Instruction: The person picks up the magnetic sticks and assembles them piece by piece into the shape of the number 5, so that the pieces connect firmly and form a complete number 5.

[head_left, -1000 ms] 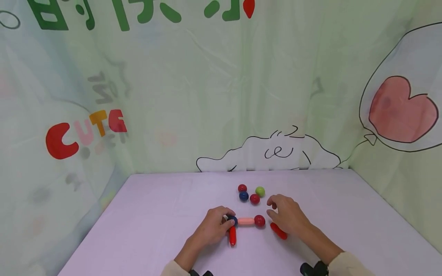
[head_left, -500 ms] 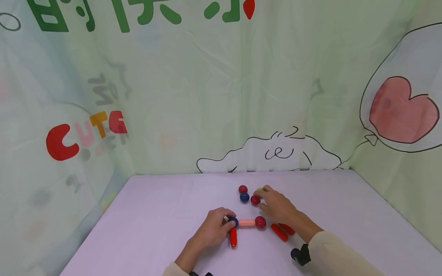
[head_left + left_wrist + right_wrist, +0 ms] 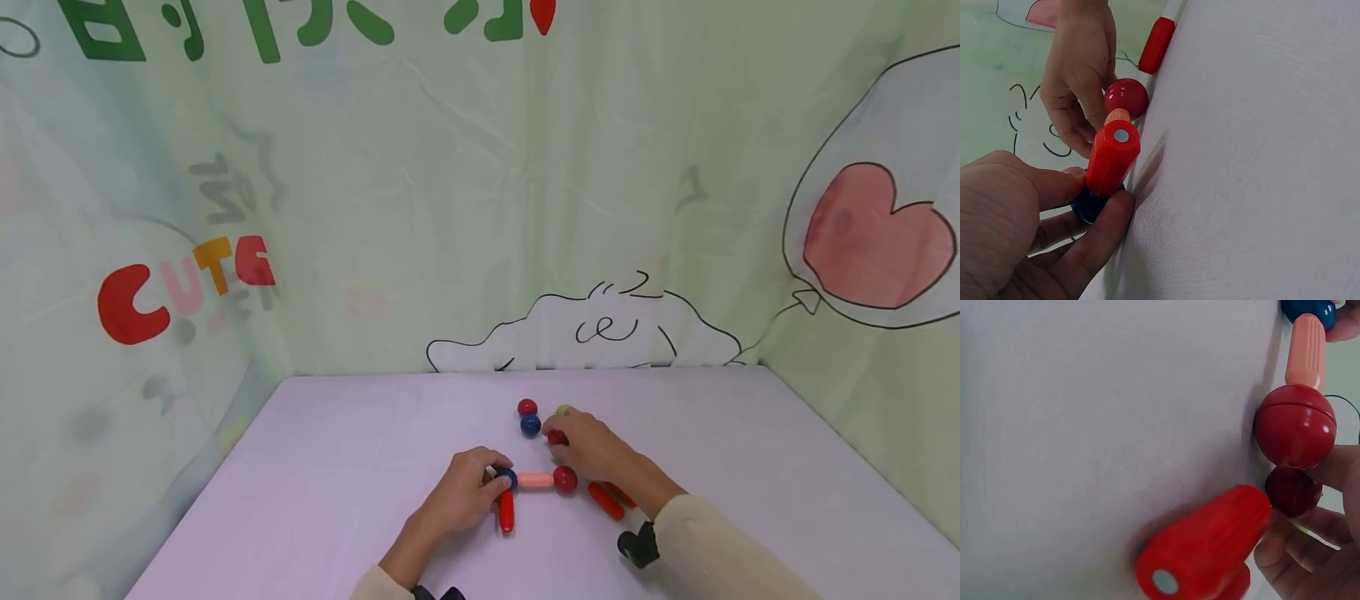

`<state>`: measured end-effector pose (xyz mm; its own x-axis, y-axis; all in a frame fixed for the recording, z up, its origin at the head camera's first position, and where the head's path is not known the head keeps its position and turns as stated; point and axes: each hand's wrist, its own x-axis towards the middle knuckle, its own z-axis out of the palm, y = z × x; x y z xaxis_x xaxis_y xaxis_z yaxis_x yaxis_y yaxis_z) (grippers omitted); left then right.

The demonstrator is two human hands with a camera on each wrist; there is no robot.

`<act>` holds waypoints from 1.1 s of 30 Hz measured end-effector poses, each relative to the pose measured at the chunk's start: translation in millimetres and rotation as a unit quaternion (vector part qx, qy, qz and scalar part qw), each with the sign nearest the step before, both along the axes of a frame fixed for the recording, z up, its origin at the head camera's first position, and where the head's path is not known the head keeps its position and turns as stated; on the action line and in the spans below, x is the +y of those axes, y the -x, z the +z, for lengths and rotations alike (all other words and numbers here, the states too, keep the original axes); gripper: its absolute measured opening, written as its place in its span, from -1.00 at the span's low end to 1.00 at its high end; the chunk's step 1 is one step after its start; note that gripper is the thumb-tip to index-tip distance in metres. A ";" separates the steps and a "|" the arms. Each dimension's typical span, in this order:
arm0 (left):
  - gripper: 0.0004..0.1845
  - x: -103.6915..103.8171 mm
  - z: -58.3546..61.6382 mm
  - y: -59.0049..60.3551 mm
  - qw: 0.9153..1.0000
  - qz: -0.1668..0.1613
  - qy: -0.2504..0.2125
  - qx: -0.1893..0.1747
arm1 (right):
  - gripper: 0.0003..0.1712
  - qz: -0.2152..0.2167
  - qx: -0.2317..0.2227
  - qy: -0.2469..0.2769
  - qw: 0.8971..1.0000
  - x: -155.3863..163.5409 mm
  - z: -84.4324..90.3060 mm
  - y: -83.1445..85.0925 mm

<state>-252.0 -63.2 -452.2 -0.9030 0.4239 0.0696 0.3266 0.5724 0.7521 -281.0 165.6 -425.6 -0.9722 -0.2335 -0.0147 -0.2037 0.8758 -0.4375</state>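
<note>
Lilac tablecloth (image 3: 337,467), green cartoon-print curtain (image 3: 420,208) on three sides.

Right hand (image 3: 588,446) is curled over a dark red ball (image 3: 1293,491), fingertips pinching it from above; ball sits on the cloth, just past the built row and nr the loose balls. Judgement: small hard glossy sphere, light, prob. slippery and apt to roll, so best taken by a fingertip pinch across its widest part, as here. Likely magnetic, may snap to neighbours.

Left hand (image 3: 465,492) grips the navy ball (image 3: 506,478) btwn thumb and fingers, steadying that end. From it a pink rod (image 3: 535,481) runs to a big red ball (image 3: 565,478); a red rod (image 3: 506,510) comes off the navy ball twd the person. Pinched ball lies just beyond the big red ball, almost touching in the right wrist view.

Further out: two more red rods (image 3: 606,501) side by side under the right forearm; loose red ball (image 3: 527,407), loose blue ball (image 3: 530,426), and a green ball (image 3: 562,410) mostly hidden behind the right hand.
</note>
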 end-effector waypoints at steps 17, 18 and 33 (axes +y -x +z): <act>-0.74 0.1 0.3 1.8 1.000 -0.013 0.000 0.020 | -0.67 -0.006 0.000 0.053 0.999 -1.5 3.0 -6.6; -0.75 -0.1 0.4 1.9 1.000 -0.014 -0.001 0.024 | -0.67 -0.007 0.002 0.057 0.998 -1.6 3.9 -7.1; -0.75 -1.1 -1.8 0.7 1.000 -0.012 -0.004 0.022 | -0.57 0.003 0.003 0.145 0.989 -10.0 10.0 -20.9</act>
<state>-252.6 -64.2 -454.0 -0.8884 0.4449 0.1129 0.3734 0.5575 0.7414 -260.2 155.7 -415.5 -0.9707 -0.2328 0.0603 -0.2124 0.7127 -0.6685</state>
